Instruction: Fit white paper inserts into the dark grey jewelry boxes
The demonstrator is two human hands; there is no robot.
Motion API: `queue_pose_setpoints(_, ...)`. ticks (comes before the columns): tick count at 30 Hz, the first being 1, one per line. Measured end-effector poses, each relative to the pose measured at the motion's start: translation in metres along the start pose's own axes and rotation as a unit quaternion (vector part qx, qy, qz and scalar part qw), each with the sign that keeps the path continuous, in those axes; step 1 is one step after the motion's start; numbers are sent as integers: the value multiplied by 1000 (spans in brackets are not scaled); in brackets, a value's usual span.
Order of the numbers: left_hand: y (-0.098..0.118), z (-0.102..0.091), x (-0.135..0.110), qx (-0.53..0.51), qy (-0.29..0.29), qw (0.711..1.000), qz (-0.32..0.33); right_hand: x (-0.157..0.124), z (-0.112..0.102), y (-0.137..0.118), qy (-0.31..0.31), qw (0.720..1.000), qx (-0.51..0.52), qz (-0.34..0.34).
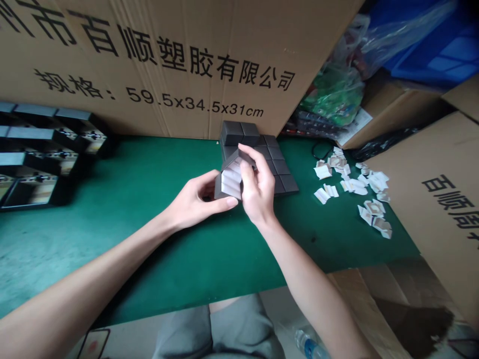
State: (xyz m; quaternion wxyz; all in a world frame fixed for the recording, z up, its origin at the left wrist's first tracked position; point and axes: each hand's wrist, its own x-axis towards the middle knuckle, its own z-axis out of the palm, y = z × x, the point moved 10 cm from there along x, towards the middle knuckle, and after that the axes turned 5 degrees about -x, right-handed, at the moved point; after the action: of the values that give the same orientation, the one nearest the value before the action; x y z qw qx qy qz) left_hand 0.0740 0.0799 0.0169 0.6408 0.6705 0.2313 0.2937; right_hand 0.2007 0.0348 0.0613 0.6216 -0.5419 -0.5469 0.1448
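A small dark grey box with a pale, ridged lining is held in front of me above the green table. My left hand grips it from the left, thumb along the near edge. From the right, my right hand is closed on the box's raised dark part, with the fingers over its top and the thumb toward the lining. Whether that raised part is a hinged lid, I cannot tell. Just behind my hands, similar closed dark boxes lie in rows, with two stacked on top at the back.
Open black cases with shiny contents stand at the left. White paper-like pieces are scattered at the right. A large printed carton forms the back wall; another carton borders the right. The green table's front edge is near my lap.
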Motion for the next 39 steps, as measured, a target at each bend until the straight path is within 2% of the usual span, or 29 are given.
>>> queue_pose_setpoints(5,-5,1,-2,45,-19,999,-2,0,-1,2,6,1000,-10,8)
queue_pose_setpoints(12,3,3,-2,129,-30,991,7,-1,-3,-1,27,999,-37,1)
queue_pose_setpoints(21,-4,4,-2,140,-32,990,-10,0,-4,-6,14,997,-60,-38)
queue_pose_setpoints(30,2,5,-2,139,-40,989,17,1,-5,-1,35,998,-49,-11)
queue_pose_setpoints(39,4,5,-2,158,-36,987,16,1,-5,0,43,998,-47,-6)
